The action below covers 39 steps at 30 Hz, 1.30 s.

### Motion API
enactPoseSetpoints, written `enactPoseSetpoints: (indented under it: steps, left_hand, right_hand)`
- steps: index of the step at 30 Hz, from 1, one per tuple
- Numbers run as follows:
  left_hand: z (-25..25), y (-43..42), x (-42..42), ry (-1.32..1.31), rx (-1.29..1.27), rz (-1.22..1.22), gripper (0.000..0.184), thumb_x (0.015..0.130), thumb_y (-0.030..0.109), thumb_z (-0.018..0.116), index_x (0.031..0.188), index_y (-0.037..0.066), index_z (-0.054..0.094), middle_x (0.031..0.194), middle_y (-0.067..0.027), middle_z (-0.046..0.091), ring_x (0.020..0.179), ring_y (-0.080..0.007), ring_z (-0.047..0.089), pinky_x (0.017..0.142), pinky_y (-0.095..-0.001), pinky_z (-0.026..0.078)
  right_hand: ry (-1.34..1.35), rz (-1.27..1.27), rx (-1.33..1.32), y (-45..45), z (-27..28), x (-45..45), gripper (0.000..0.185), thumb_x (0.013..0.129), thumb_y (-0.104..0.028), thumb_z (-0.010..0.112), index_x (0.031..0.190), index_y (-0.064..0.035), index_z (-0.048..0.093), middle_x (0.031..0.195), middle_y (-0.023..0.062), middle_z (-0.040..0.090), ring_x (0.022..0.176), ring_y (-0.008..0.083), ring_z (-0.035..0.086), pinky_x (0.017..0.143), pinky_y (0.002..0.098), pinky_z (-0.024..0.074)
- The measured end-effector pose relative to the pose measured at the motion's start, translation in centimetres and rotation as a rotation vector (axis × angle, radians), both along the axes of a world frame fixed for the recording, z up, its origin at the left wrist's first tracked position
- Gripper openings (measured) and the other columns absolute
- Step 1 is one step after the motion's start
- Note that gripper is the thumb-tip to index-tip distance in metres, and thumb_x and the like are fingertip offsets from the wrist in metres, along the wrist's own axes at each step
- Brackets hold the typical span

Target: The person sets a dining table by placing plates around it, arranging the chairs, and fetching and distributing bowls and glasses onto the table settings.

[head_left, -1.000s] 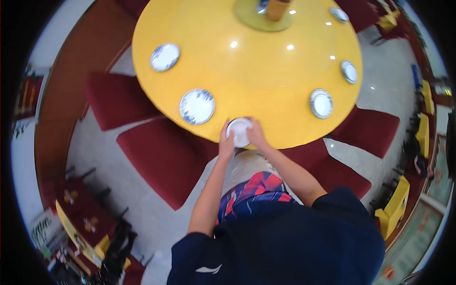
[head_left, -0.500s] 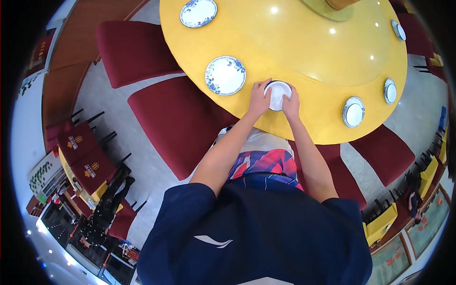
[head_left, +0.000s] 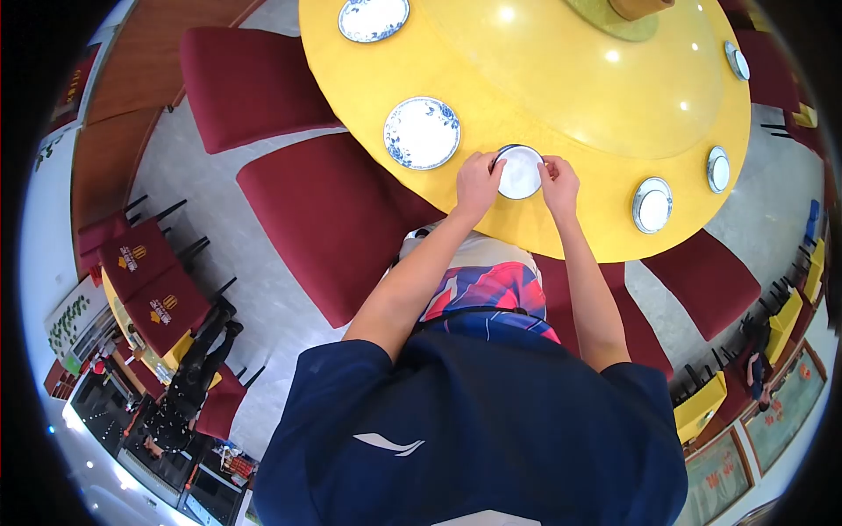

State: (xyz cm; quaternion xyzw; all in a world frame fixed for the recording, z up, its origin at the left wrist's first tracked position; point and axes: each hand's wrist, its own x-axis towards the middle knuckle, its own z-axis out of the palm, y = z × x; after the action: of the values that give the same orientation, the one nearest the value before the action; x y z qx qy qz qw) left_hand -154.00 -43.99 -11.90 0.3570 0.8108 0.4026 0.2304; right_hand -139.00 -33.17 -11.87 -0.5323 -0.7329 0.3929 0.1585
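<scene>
A small white bowl (head_left: pixel 521 174) is between my two hands near the edge of the round yellow table (head_left: pixel 561 237). A dark rim shows around it; whether a plate lies beneath, I cannot tell. My left hand (head_left: pixel 478 184) grips its left side, thumb at the rim. From the right, my right hand (head_left: pixel 560 182) pinches the opposite rim with thumb and fingers. Left of my hands lies a white plate with blue flowers (head_left: pixel 422 133). To their right, a smaller white dish (head_left: pixel 653 210) sits on a patterned plate.
Another flowered plate (head_left: pixel 374 17) lies farther round on the left, and stacked dishes (head_left: pixel 718 171) sit on the right. A glass turntable (head_left: pixel 561 88) covers the middle. Dark red chairs (head_left: pixel 324 219) ring the table. At the lower left a person (head_left: pixel 180 408) is near another table.
My fingers have shifted from over the bowl's inside to its outer rim, with my right hand moving a little outward. The bowl now shows more fully.
</scene>
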Motion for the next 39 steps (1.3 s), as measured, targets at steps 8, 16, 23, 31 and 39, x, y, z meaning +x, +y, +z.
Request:
enactPoseSetpoints:
  steps: [8, 16, 23, 31, 39]
  left_hand:
    - [4.7, -0.7, -5.3, -0.337, 0.043, 0.321, 0.023, 0.078, 0.020, 0.080, 0.088, 0.000, 0.073, 0.060, -0.0039, 0.062, 0.051, -0.0093, 0.052, 0.050, -0.0290, 0.042]
    - [-0.3, -3.3, -15.8, -0.109, -0.100, 0.522, 0.025, 0.077, 0.020, 0.080, 0.089, 0.000, 0.074, 0.065, -0.0047, 0.066, 0.057, -0.0100, 0.058, 0.057, -0.0267, 0.047]
    - [-0.8, -2.7, -18.1, -0.144, -0.175, 0.546, 0.022, 0.082, 0.019, 0.074, 0.092, -0.001, 0.073, 0.079, -0.0127, 0.071, 0.073, -0.0219, 0.069, 0.072, -0.0330, 0.054]
    - [-1.4, -4.1, -18.0, -0.189, -0.112, 0.562, 0.027, 0.088, 0.020, 0.067, 0.105, -0.001, 0.067, 0.087, -0.0141, 0.071, 0.079, -0.0195, 0.068, 0.074, -0.0326, 0.052]
    - [1.0, -13.0, -15.5, -0.421, 0.133, 0.415, 0.016, 0.096, 0.008, 0.053, 0.105, -0.001, 0.062, 0.084, -0.0054, 0.066, 0.072, -0.0091, 0.059, 0.063, -0.0225, 0.048]
  right_hand:
    - [0.087, 0.059, -0.193, 0.1, 5.6, -6.0, 0.016, 0.091, -0.015, 0.064, 0.102, -0.0031, 0.063, 0.072, 0.0113, 0.064, 0.057, 0.0174, 0.062, 0.054, 0.0310, 0.0486]
    - [0.116, 0.300, -0.255, -2.2, 1.1, -18.0, 0.020, 0.097, -0.018, 0.054, 0.108, -0.0019, 0.054, 0.071, 0.0186, 0.065, 0.051, 0.0267, 0.065, 0.050, 0.0365, 0.0510]
    - [0.168, 0.214, -0.362, -2.7, 0.3, -20.7, 0.019, 0.097, -0.016, 0.053, 0.109, -0.0011, 0.055, 0.069, 0.0178, 0.066, 0.048, 0.0233, 0.064, 0.046, 0.0338, 0.0505]
    - [0.093, 0.048, -0.111, -1.7, 0.0, -15.7, 0.031, 0.090, -0.025, 0.065, 0.111, -0.0031, 0.056, 0.069, 0.0160, 0.064, 0.063, 0.0281, 0.065, 0.059, 0.0385, 0.0519]
    - [-0.416, 0.075, 0.151, -1.7, 0.4, -0.9, 0.034, 0.085, -0.025, 0.070, 0.106, -0.0011, 0.057, 0.083, 0.0221, 0.065, 0.079, 0.0407, 0.065, 0.068, 0.0467, 0.0525]
